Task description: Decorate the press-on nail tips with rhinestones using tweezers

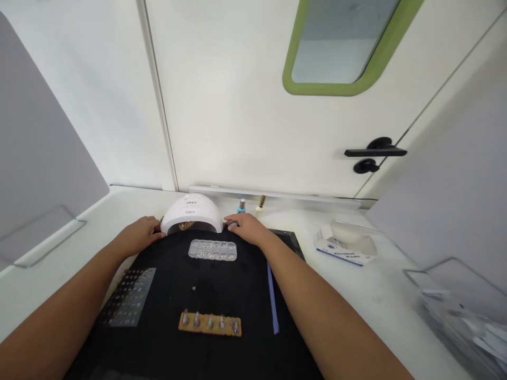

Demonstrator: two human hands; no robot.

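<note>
A white domed nail lamp (191,210) sits at the far edge of the black mat (158,348), its opening toward me. Something gold-coloured (186,225) shows inside, partly hidden. My left hand (138,235) grips the lamp's left side, thumb low at its rim. At the right side, my right hand (247,229) holds the lamp's edge with bent fingers. Just in front lies a clear compartment box of small gems (213,250). Nearer me, several decorated nail tips stand on a tan strip (209,324). A tiny piece (194,288) lies between them.
A sticker sheet (132,298) lies left on the mat, a purple stick (272,301) right. Behind my right hand stand a blue bottle (241,206) and a gold-capped bottle (261,203). An alcohol pads box (344,245) and a wire-framed holder (455,301) are farther right.
</note>
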